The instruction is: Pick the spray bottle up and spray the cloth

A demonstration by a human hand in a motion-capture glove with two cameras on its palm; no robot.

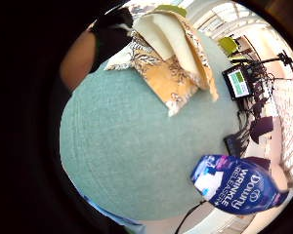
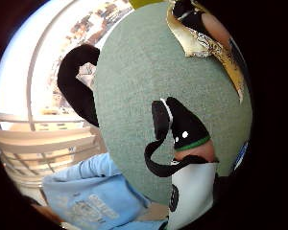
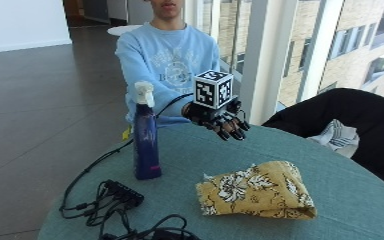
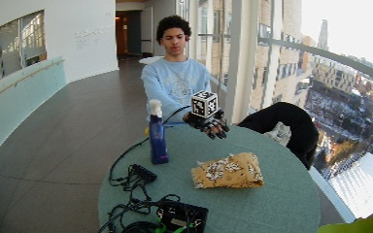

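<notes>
right hand (image 3: 224, 121) raised above table (image 3: 352, 200), fingers relaxed, holding nothing | spray bottle (image 3: 145, 135) upright beside cloth (image 3: 257, 190)

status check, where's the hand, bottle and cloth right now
Right hand open, above the table, holding nothing. Spray bottle upright, untouched, beside the hand. Folded cloth flat on the table. Nothing between hand and bottle.

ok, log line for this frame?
phase: pre-grasp | right hand: open, above table, empty | spray bottle: upright, untouched | cloth: folded on table
</notes>
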